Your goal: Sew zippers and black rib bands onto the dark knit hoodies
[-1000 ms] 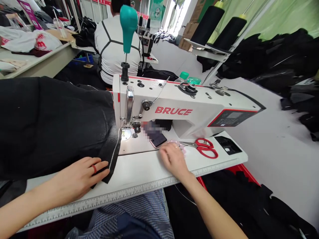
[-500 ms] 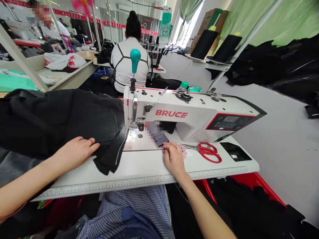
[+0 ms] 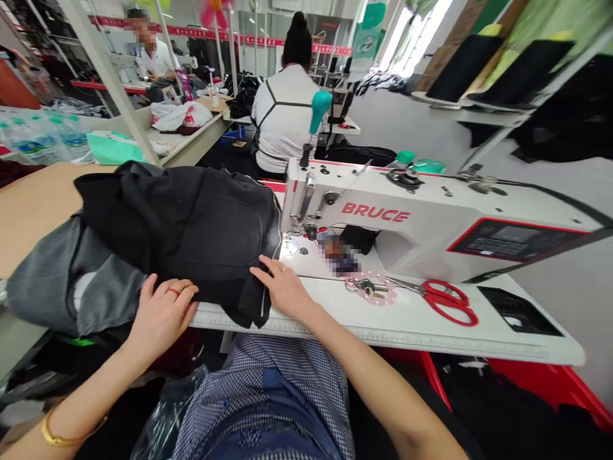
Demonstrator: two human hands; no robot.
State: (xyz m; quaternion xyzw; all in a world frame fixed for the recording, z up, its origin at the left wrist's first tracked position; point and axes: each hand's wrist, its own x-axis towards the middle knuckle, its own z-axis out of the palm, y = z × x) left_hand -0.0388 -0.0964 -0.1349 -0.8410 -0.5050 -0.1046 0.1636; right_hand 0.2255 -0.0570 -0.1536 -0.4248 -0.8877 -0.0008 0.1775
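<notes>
A black garment (image 3: pixel 211 223) with a zipper along its right edge lies left of the white sewing machine (image 3: pixel 378 211), its edge beside the needle area. My left hand (image 3: pixel 165 313) rests on the garment's near edge, thumb apart from the fingers. Close to the zipper edge, my right hand (image 3: pixel 287 287) touches the cloth with thumb and forefinger spread. Its other fingers are partly hidden. Keys on a pink beaded ring (image 3: pixel 371 287) lie right of my right hand, and red-handled scissors (image 3: pixel 447 300) sit beyond them.
A grey piece of cloth (image 3: pixel 52 281) hangs over the left table edge. Black thread cones (image 3: pixel 464 67) stand on a rack above the machine. A person in a white top (image 3: pixel 287 115) sits ahead. Below the table at right is a red bin (image 3: pixel 565 383) with black cloth.
My right hand has left the keys and moved left onto the garment's zipper edge. My left hand is still on the garment. The camera view has shifted left.
</notes>
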